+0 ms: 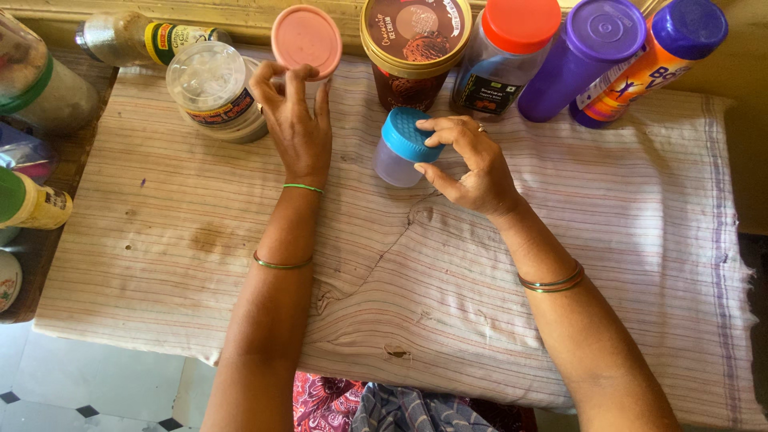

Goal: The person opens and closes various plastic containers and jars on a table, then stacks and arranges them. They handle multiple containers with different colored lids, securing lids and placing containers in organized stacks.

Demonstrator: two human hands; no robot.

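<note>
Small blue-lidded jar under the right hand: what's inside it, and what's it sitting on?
The small jar looks empty through its translucent wall, though the blue lid and the right hand cover its top. It stands on the striped cloth; whatever lies under the cloth is hidden.

Left hand (298, 120) with pink lid (306, 40); right hand (468, 164) on blue-capped jar (404, 148).
</note>
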